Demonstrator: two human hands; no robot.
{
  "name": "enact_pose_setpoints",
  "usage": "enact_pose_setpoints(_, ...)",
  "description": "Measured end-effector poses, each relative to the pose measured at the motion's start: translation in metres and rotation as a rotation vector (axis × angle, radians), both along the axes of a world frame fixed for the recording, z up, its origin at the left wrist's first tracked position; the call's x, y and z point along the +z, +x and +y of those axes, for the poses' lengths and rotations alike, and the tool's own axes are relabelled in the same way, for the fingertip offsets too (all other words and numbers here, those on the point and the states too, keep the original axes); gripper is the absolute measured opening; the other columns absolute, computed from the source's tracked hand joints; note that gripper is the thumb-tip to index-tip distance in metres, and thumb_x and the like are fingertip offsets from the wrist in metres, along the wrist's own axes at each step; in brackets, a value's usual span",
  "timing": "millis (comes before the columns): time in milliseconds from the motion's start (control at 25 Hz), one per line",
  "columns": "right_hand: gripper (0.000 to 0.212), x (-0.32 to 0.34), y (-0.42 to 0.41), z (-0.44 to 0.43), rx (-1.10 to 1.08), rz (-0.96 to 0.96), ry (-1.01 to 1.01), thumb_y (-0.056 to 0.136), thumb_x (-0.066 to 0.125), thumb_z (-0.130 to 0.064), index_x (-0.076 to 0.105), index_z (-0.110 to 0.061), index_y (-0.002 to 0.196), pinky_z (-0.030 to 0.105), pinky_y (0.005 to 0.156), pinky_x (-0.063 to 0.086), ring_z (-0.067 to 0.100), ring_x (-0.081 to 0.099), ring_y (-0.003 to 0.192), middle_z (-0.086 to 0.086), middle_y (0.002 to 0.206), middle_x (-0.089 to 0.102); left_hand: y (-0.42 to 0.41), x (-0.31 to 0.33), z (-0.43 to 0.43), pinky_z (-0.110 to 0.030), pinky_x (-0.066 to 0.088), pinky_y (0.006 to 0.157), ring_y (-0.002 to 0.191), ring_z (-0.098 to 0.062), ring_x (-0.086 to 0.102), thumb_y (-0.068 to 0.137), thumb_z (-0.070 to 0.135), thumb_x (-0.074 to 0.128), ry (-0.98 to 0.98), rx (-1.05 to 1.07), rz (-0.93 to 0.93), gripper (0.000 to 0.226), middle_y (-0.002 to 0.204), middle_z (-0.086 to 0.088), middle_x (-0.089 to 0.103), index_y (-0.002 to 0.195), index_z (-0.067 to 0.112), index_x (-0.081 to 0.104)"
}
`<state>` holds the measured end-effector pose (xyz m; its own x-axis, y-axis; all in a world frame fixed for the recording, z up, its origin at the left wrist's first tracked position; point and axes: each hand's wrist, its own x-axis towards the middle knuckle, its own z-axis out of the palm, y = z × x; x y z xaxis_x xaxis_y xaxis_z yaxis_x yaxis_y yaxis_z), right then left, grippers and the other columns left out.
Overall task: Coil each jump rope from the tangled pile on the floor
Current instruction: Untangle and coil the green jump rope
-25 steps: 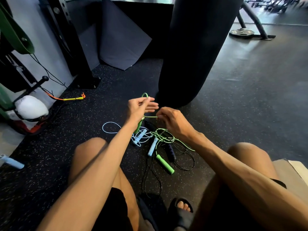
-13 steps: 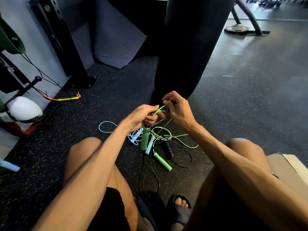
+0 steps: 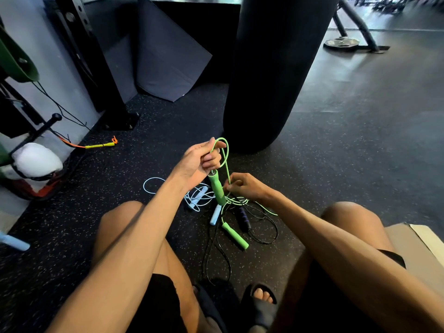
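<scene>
A tangled pile of jump ropes lies on the speckled black floor between my knees. My left hand (image 3: 200, 159) is raised above it, pinching a loop of the green rope (image 3: 225, 155), and one green handle (image 3: 217, 187) hangs upright below the fingers. My right hand (image 3: 242, 187) sits lower and to the right, pinching the same green cord just above the pile. The other green handle (image 3: 235, 236) lies on the floor. A light blue rope (image 3: 153, 186) with its handle (image 3: 215, 215) and a black rope (image 3: 266, 233) with a dark handle (image 3: 243, 218) are mixed in.
A black punching bag (image 3: 276, 68) hangs just beyond the pile. A yellow and orange rope (image 3: 99, 145) lies at the left by a rack (image 3: 96, 63). A white padded object (image 3: 36, 159) sits far left. A cardboard piece (image 3: 422, 251) lies at right. My sandalled feet (image 3: 260, 301) are below the pile.
My left hand has lifted, raising the green loop and handle higher. My right hand has dropped from beside the loop down to the cord near the pile.
</scene>
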<state>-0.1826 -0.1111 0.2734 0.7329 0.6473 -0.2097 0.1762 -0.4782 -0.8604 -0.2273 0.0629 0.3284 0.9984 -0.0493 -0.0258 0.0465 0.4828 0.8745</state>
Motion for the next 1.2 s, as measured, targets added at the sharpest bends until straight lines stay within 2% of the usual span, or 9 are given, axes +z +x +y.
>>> enact_pose_setpoints(120,0.010,0.013,-0.003,-0.001,-0.093,0.097,0.069,0.098,0.054,-0.005,0.059,-0.002,0.091,0.018,0.050,0.047,0.009,0.062,0.053,0.018,0.076,0.066,0.000,0.001,0.002,-0.023,0.017,0.049,0.043,-0.005,0.025,0.104,0.020,0.040,0.031,0.054,-0.011,0.029,0.048,0.009,0.030,0.097,0.002,0.061)
enact_pose_setpoints(240,0.015,0.038,-0.009,-0.001,-0.181,0.255,0.206,0.102,0.049,-0.010,0.056,0.003,0.097,0.023,0.043,0.051,0.018,0.065,0.047,0.019,0.070,0.065,0.002,0.001,0.013,-0.023,0.015,0.050,0.043,-0.004,0.024,0.104,0.020,0.040,0.095,0.172,-0.008,0.030,0.049,0.009,0.031,0.094,0.002,0.062)
enact_pose_setpoints(400,0.022,0.063,-0.004,-0.007,-0.140,0.422,0.411,0.102,0.048,-0.013,0.061,0.004,0.102,0.024,0.041,0.047,0.013,0.049,0.042,0.011,0.067,0.058,0.004,0.000,0.017,-0.023,0.017,0.050,0.043,-0.005,0.024,0.105,0.021,0.039,0.110,0.250,0.010,0.030,0.050,0.008,0.033,0.092,0.004,0.060)
enact_pose_setpoints(480,0.027,0.063,-0.001,-0.010,-0.139,0.389,0.423,0.103,0.046,-0.015,0.061,0.007,0.106,0.025,0.041,0.046,0.014,0.047,0.042,0.012,0.066,0.058,0.005,0.001,0.016,-0.022,0.019,0.048,0.043,-0.005,0.024,0.105,0.021,0.038,0.049,0.243,0.018,0.030,0.050,0.007,0.034,0.090,0.005,0.058)
enact_pose_setpoints(600,0.031,0.053,-0.001,-0.011,-0.246,0.259,0.296,0.104,0.046,-0.020,0.055,0.009,0.108,0.033,0.053,0.056,0.023,0.064,0.049,0.016,0.065,0.065,0.005,0.003,0.017,-0.020,0.020,0.045,0.041,-0.005,0.024,0.105,0.022,0.037,-0.067,0.235,0.029,0.030,0.049,0.007,0.033,0.088,0.007,0.056)
enact_pose_setpoints(720,0.021,0.039,-0.001,-0.012,-0.257,0.115,0.149,0.103,0.048,-0.023,0.048,-0.002,0.099,0.032,0.057,0.055,0.029,0.069,0.062,0.025,0.079,0.072,0.005,0.005,0.015,-0.021,0.020,0.046,0.041,-0.005,0.024,0.105,0.024,0.036,-0.173,0.206,0.045,0.031,0.050,0.007,0.033,0.086,0.008,0.056)
enact_pose_setpoints(880,0.014,0.015,-0.001,-0.010,-0.149,0.023,-0.016,0.100,0.053,-0.012,0.043,-0.009,0.092,0.039,0.066,0.054,0.031,0.069,0.078,0.028,0.090,0.073,0.005,0.008,0.018,-0.021,0.025,0.048,0.044,-0.008,0.028,0.104,0.023,0.037,-0.310,0.214,0.020,0.030,0.053,0.006,0.034,0.086,0.009,0.056)
enact_pose_setpoints(1040,0.017,-0.002,-0.009,-0.005,-0.121,0.084,-0.044,0.096,0.059,-0.008,0.042,-0.007,0.095,0.039,0.063,0.055,0.036,0.071,0.077,0.029,0.091,0.072,0.007,0.008,0.022,-0.026,0.041,0.061,0.055,-0.015,0.047,0.105,0.022,0.036,-0.453,0.314,0.037,0.032,0.062,0.000,0.048,0.088,0.006,0.058)
enact_pose_setpoints(1200,0.015,-0.006,-0.007,0.002,-0.008,-0.157,-0.118,0.092,0.064,-0.011,0.052,-0.012,0.084,0.037,0.063,0.052,0.025,0.066,0.066,0.017,0.084,0.074,0.009,0.005,0.024,-0.034,0.057,0.067,0.067,-0.023,0.070,0.106,0.018,0.035,-0.351,0.436,0.024,0.030,0.067,-0.007,0.067,0.092,0.004,0.057)
